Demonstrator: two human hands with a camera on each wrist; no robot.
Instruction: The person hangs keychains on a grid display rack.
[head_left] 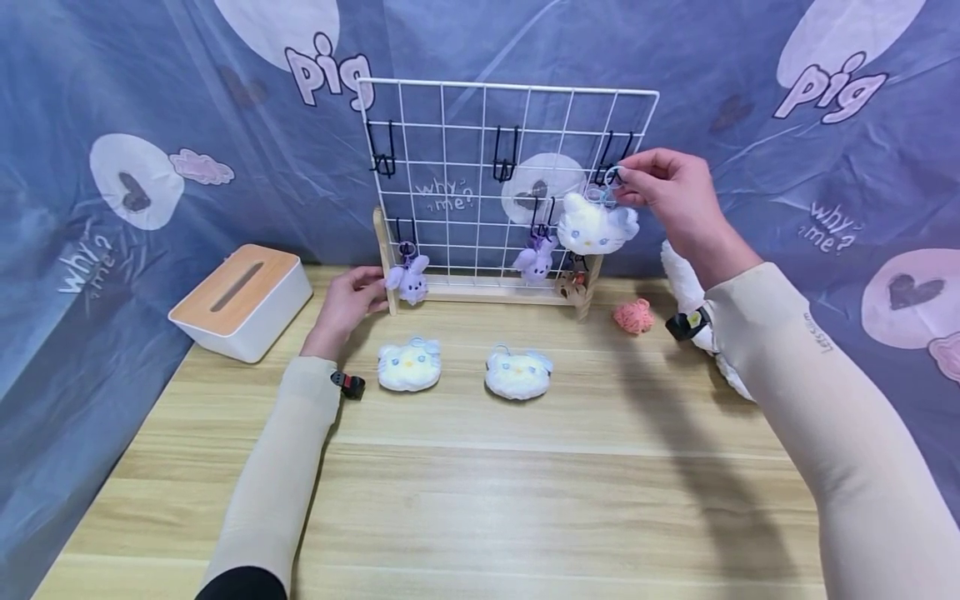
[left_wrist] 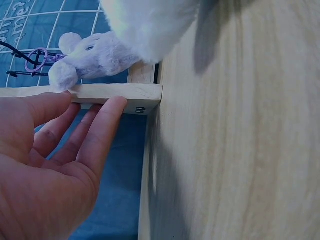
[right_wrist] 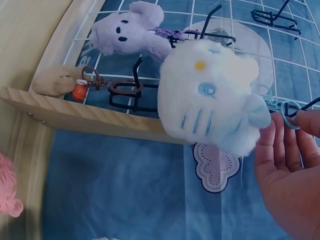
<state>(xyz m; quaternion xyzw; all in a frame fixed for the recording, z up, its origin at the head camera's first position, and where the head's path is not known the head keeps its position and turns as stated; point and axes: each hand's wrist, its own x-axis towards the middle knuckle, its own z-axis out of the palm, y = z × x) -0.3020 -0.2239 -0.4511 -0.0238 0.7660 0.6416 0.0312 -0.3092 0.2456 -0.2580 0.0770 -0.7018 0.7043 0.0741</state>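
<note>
High at the right of the white wire grid rack [head_left: 483, 83], my right hand [head_left: 671, 187] pinches the light-blue ring [right_wrist: 290, 116] of a white plush cat-head keychain [head_left: 596, 229]. The plush hangs in front of the grid, its ring close by a black hook [right_wrist: 310, 104]. At the rack's left end, my left hand [head_left: 348, 302] touches the wooden side post [left_wrist: 112, 92] with fairly straight fingertips. Beside that post a purple plush bunny keychain [head_left: 411, 282] hangs from a hook. Two more white cat plushes [head_left: 408, 365] lie on the table before the rack.
Another purple bunny [head_left: 536, 260] and a brown plush [head_left: 572, 288] hang low on the grid's right. Upper hooks [head_left: 506, 154] carry nothing. A wood-lidded tissue box [head_left: 240, 300] stands left; a pink yarn-like item [head_left: 633, 317] and a white fluffy thing [head_left: 731, 375] lie right.
</note>
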